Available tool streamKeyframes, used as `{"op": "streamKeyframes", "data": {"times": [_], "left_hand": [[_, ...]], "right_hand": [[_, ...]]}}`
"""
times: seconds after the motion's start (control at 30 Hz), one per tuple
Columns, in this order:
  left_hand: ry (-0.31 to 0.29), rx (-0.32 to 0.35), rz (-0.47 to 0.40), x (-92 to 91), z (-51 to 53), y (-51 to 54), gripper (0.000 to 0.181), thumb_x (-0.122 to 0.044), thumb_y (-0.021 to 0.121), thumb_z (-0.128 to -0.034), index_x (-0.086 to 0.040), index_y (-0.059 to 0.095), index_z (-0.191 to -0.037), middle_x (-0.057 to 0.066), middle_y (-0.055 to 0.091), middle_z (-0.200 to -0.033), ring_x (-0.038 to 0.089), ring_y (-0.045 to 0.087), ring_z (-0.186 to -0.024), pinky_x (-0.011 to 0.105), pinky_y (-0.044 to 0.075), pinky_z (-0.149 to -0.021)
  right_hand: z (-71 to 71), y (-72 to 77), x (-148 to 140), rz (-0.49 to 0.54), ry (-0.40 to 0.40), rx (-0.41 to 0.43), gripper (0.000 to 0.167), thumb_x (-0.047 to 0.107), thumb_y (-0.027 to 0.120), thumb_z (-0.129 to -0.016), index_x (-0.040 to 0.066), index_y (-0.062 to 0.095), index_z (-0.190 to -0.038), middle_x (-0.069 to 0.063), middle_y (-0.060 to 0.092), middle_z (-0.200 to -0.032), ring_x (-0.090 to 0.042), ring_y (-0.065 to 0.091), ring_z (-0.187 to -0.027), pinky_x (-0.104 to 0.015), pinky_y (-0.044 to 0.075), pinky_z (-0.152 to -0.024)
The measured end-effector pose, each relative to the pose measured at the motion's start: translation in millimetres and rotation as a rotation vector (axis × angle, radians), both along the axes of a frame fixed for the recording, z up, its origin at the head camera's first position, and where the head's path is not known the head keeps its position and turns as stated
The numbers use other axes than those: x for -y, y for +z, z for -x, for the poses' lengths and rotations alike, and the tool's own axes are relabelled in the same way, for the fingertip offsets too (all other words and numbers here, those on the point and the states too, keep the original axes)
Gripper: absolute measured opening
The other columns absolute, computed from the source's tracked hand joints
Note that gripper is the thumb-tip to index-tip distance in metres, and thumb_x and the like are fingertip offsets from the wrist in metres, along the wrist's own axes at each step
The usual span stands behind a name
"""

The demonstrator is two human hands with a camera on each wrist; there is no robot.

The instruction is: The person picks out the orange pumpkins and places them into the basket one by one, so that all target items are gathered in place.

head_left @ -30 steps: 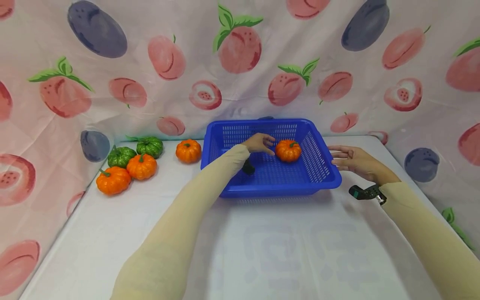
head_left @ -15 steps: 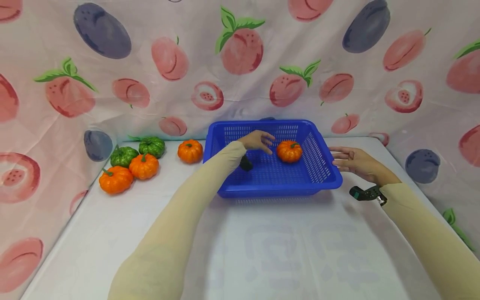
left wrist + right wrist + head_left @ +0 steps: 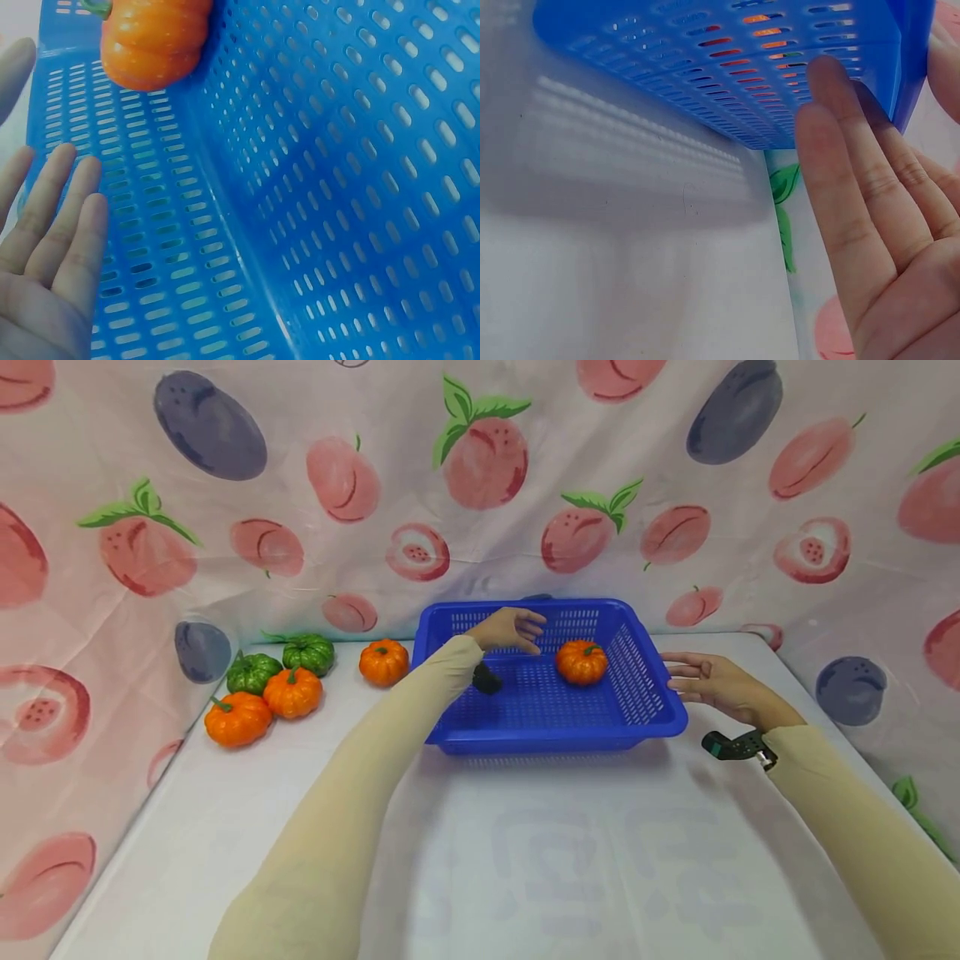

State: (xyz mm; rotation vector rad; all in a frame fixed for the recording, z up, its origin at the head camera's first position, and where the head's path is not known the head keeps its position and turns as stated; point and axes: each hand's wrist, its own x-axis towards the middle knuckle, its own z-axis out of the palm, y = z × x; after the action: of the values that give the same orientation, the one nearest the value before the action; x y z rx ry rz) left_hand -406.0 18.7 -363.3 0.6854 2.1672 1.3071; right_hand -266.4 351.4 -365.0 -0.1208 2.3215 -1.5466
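An orange pumpkin (image 3: 581, 662) with a green stem sits in a blue perforated plastic basket (image 3: 555, 743), towards its right side. My left hand (image 3: 510, 631) is above the basket's inside, left of that pumpkin and apart from it. In the left wrist view, the left hand's fingers (image 3: 79, 247) are extended and hold nothing; the pumpkin (image 3: 156, 45) lies beyond them. At the basket's right end is my right hand (image 3: 716, 685). Its fairly straight fingers (image 3: 881, 191) reach under the rim along the outer wall, while the thumb (image 3: 946, 75) is on the rim's other side.
Left of the basket on the white table (image 3: 525, 860) sits a single orange pumpkin (image 3: 384, 662). Farther left cluster two orange pumpkins (image 3: 293, 692) and two green pumpkins (image 3: 253, 673). A fruit-print cloth (image 3: 300, 410) rises behind and at both sides.
My left hand has drawn a little left and up, away from the pumpkin in the basket. The right hand stays by the right rim. The head view has shifted slightly.
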Motion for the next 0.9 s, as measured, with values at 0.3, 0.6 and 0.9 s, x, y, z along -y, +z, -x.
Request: {"op": "streamKeyframes", "data": {"times": [0.3, 0.6, 0.9], "left_hand": [[-0.015, 0.001, -0.060, 5.2, -12.5, 16.4, 0.065, 0.000, 0.068, -0.0827, -0.002, 0.040, -0.141, 0.021, 0.044, -0.142, 0.034, 0.042, -0.132, 0.038, 0.042, -0.107], [-0.045, -0.020, -0.082, 12.0, -16.5, 31.4, 0.066, -0.001, 0.067, -0.0835, -0.002, 0.037, -0.142, 0.021, 0.042, -0.144, 0.033, 0.042, -0.133, 0.038, 0.042, -0.107], [-0.053, -0.033, -0.078, 23.8, -19.6, 42.6, 0.066, -0.002, 0.065, -0.0855, -0.003, 0.035, -0.144, 0.019, 0.042, -0.145, 0.031, 0.040, -0.135, 0.039, 0.040, -0.109]], "right_hand": [[1.3, -1.9, -1, 0.009, 0.009, -0.005, 0.073, 0.018, 0.058, -0.093, -0.004, 0.016, -0.148, 0.029, 0.061, -0.098, 0.006, 0.063, -0.092, -0.016, 0.054, -0.080], [3.1, -3.0, -1, 0.006, 0.018, -0.013, 0.073, 0.019, 0.058, -0.093, -0.004, 0.016, -0.148, 0.030, 0.061, -0.099, 0.007, 0.063, -0.093, -0.016, 0.055, -0.080], [2.3, -3.0, -3, -0.020, 0.005, -0.006, 0.073, 0.020, 0.059, -0.093, -0.002, 0.016, -0.148, 0.031, 0.060, -0.098, 0.008, 0.062, -0.093, -0.017, 0.054, -0.082]]}}
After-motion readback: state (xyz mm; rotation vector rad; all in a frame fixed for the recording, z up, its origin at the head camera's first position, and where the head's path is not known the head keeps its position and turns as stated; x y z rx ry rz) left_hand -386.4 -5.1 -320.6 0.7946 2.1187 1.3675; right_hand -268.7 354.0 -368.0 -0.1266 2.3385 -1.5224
